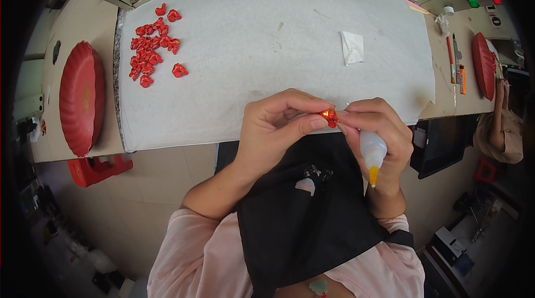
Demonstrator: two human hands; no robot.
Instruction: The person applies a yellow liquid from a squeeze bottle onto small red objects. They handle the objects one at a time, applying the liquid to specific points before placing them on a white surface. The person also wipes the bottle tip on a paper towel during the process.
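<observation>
Just beyond the table's near edge, my left hand (267,122) pinches a small glossy red and gold piece (330,117) between thumb and fingertips. The fingertips of my right hand (390,131) meet the same piece from the other side. Tucked in the curled fingers of that hand is a translucent squeeze bottle (373,148), its yellow nozzle pointing down toward me, away from the piece. Fingers cover part of the piece, so its full shape is hidden. On the left of the white sheet (251,47) lie several similar red pieces (147,52) in a loose cluster.
A folded white paper (352,55) rests on the sheet at right. Red scalloped trays stand at the left (82,100) and far right (482,66). Beside the right tray are a paintbrush (450,59) and an orange packet (462,80). Another person's arm (497,114) shows at far right.
</observation>
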